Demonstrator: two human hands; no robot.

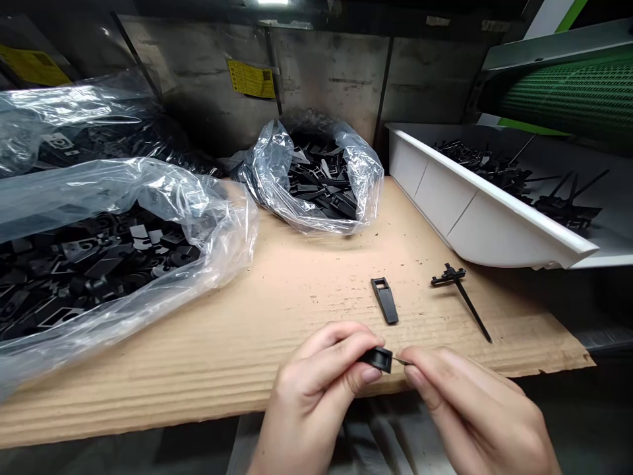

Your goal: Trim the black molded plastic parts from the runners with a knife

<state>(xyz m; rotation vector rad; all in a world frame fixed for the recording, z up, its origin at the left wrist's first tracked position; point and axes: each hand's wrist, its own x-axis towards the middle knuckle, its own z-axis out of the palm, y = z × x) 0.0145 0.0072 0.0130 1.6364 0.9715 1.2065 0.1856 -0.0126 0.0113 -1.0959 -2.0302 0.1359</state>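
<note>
My left hand (319,389) pinches a small black plastic piece (378,359) between thumb and fingers, just above the front of the cardboard sheet (237,336). My right hand (469,412) comes in from the right and holds a thin metal strip (403,361) between its fingertips, with the strip's end at the black piece. A flat black plastic bar with a rectangular slot (384,301) lies on the cardboard just beyond my hands. To its right lies a black plastic tie with a long thin tail (462,297).
Two clear plastic bags of black plastic parts (311,178) (113,264) sit on the cardboard, with another bag (84,125) behind at left. A white tray (479,221) of black ties stands at right. Metal panels (326,72) rise behind, and a green-ribbed machine part (568,99) is at upper right.
</note>
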